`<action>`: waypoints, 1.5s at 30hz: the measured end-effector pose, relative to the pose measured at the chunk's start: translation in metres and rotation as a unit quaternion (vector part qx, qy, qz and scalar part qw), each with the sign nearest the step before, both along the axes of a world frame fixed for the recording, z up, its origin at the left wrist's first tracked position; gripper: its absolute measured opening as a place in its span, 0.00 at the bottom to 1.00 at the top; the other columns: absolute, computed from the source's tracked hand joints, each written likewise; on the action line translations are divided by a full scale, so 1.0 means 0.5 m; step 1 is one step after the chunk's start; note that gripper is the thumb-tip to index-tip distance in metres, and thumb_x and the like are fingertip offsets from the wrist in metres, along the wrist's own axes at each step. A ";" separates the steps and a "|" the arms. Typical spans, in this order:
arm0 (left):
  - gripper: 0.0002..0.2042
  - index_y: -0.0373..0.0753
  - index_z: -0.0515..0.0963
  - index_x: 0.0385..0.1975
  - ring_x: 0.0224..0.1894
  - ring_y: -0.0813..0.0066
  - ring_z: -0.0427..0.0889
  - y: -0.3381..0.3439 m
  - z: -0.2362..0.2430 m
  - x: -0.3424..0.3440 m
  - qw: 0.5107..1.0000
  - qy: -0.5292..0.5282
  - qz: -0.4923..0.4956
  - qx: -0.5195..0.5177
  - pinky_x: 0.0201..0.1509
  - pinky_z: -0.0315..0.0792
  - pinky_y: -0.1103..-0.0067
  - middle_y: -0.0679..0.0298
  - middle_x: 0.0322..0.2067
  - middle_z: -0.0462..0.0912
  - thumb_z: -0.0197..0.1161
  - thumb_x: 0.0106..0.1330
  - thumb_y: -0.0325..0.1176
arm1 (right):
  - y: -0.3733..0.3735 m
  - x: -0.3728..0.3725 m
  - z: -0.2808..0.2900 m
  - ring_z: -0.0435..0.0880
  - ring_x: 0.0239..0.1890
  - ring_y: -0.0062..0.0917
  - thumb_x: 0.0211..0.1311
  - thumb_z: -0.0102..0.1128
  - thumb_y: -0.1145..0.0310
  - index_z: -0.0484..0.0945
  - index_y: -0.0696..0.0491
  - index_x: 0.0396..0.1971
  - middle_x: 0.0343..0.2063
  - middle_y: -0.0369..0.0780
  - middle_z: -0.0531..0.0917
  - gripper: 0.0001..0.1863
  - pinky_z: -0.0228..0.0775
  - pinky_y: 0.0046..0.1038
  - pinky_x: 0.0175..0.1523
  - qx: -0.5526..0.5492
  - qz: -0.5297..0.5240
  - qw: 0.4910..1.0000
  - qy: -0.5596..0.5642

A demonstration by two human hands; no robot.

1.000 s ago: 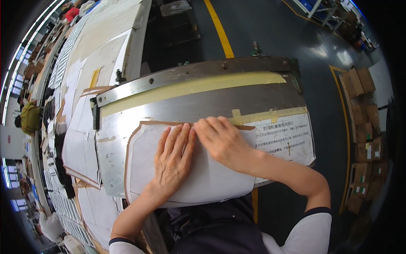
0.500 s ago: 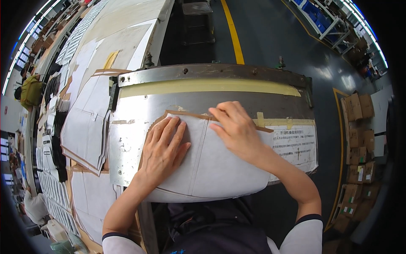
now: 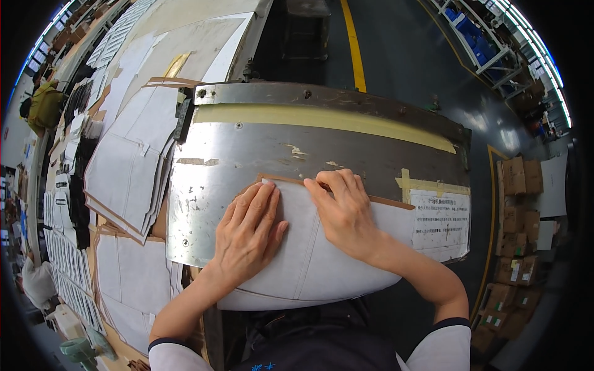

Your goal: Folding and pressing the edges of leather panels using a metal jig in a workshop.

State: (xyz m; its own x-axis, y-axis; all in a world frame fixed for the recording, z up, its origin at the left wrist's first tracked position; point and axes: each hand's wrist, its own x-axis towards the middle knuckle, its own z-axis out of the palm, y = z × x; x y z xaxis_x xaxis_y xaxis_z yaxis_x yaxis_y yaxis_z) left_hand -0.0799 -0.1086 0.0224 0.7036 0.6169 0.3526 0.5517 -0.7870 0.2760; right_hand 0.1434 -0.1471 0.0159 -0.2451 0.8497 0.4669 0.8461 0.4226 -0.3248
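Observation:
A white sewn panel (image 3: 297, 256) with stitched seam lines and a narrow brown border lies face-down or face-up, I cannot tell which, on the metal plate (image 3: 210, 204) of a machine. It hangs over the plate's near edge. My left hand (image 3: 247, 232) rests on its left part, fingers stretched out flat near the brown corner. At the far edge, my right hand (image 3: 345, 213) has its thumb and fingers closed in a pinch on the brown border. The right fingertips partly cover that border.
Stacked white panels (image 3: 127, 167) with brown edges lie on the left table. A metal bar (image 3: 359, 102) and yellow tape (image 3: 322, 123) cross the machine's far side. A printed sheet (image 3: 439, 219) is taped at the right. Cardboard boxes (image 3: 515, 238) stand along the floor.
The camera view has shifted. The right hand has moved left along the brown border, closer to my left hand. The left hand still lies on the panel.

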 end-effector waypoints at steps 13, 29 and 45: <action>0.28 0.28 0.75 0.63 0.64 0.45 0.75 0.005 0.000 -0.002 1.000 -0.003 0.020 -0.013 0.67 0.70 0.58 0.46 0.63 0.74 0.71 0.63 0.33 | 0.042 -0.028 -0.005 0.75 0.47 0.38 0.55 0.61 0.81 0.80 0.63 0.48 0.43 0.44 0.77 0.18 0.69 0.40 0.54 -0.013 0.009 0.999 0.029; 0.25 0.26 0.78 0.58 0.64 0.53 0.77 0.009 -0.002 -0.007 0.999 0.010 0.049 0.004 0.76 0.61 0.54 0.47 0.60 0.79 0.69 0.64 0.36 | 0.078 -0.070 -0.011 0.75 0.47 0.36 0.53 0.62 0.78 0.80 0.63 0.48 0.45 0.43 0.78 0.19 0.68 0.37 0.52 -0.006 0.053 0.997 0.056; 0.28 0.34 0.74 0.64 0.76 0.49 0.62 0.009 -0.010 -0.009 0.997 0.024 0.073 -0.023 0.80 0.42 0.46 0.49 0.70 0.69 0.70 0.61 0.30 | 0.081 -0.079 -0.007 0.74 0.50 0.37 0.53 0.63 0.74 0.80 0.63 0.53 0.48 0.44 0.76 0.24 0.66 0.37 0.54 -0.014 0.064 0.998 0.006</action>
State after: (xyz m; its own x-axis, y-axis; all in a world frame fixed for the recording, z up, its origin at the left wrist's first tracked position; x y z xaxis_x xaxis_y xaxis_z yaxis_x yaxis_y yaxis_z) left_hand -0.0845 -0.1042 0.0172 0.6214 0.7285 0.2885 0.6725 -0.6848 0.2807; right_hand 0.1040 -0.1066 0.0122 -0.3473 0.8240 0.4476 0.7817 0.5181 -0.3471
